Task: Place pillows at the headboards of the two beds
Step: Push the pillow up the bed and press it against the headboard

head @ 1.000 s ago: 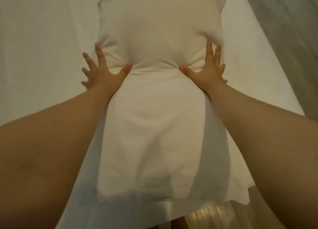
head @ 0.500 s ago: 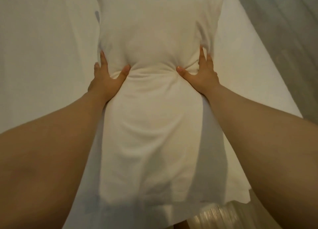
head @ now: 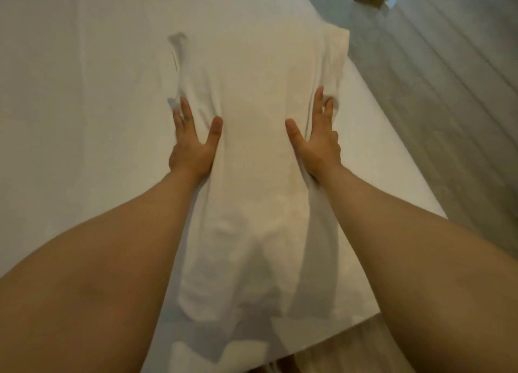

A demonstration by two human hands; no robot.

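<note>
— Where is the pillow?
— It lies lengthwise on the bed, near the bed's right edge, running away from you. The floor shows beyond that edge.

— What are your hands doing?
— Your left hand presses the pillow's left side, your right hand its right side. Both are spread open, fingers extended, thumbs on top of the fabric, squeezing the pillow between them rather than closing around it.

— Any fingers tucked underneath?
— Possibly on the right; the blur makes it hard to tell.
</note>
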